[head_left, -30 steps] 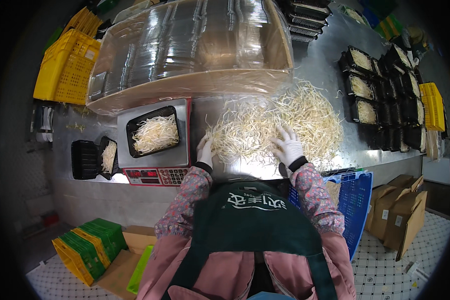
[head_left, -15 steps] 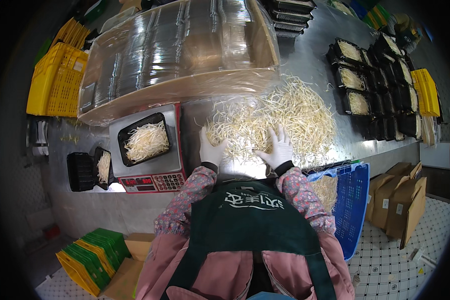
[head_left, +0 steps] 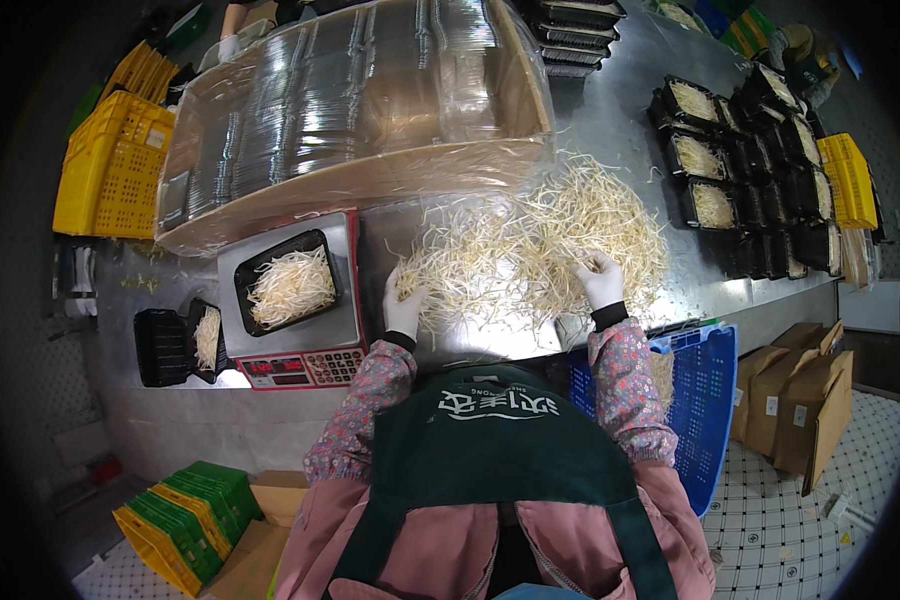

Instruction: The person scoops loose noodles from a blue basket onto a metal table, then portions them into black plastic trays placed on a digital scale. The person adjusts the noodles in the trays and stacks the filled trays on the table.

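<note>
A loose heap of pale bean sprouts (head_left: 595, 215) spreads over the metal table in front of me. My left hand (head_left: 403, 308), in a white glove, is at the heap's left edge, thumb and fingers apart. At the right part of the heap, my gloved right hand (head_left: 602, 283) has its fingers curled in toward the thumb around some sprouts. Left of the heap, a black tray (head_left: 238, 285) filled with sprouts rests on a red and silver scale (head_left: 353, 325) with a lit display.
Behind the scale stands a big carton (head_left: 370, 160) of clear plastic lids. Black trays (head_left: 142, 345) sit at the left; filled trays (head_left: 698, 157) are stacked at the right. A blue crate (head_left: 705, 420) is by the table's front edge. Another person's hand (head_left: 229, 46) shows at the far left.
My hands have moved apart: the left slightly left and down, the right to the right, its fingers curling in. Another person's hand has appeared behind the carton.
</note>
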The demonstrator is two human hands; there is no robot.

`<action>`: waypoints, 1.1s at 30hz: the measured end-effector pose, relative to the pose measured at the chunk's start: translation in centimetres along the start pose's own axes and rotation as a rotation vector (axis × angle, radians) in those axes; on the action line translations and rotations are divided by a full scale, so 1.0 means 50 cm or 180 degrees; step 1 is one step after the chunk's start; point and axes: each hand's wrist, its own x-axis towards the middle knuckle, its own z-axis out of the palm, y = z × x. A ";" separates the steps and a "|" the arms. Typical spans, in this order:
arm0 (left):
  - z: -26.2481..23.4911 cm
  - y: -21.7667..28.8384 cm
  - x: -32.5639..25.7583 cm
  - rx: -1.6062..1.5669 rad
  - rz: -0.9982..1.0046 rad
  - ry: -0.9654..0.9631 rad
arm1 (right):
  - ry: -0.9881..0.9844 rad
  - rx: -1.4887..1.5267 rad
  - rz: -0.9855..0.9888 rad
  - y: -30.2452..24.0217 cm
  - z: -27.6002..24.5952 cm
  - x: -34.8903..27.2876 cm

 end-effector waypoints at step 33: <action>0.063 0.117 -0.030 -0.0465 0.0074 -0.0297 | -0.1270 0.0461 -0.0193 -0.136 0.222 0.013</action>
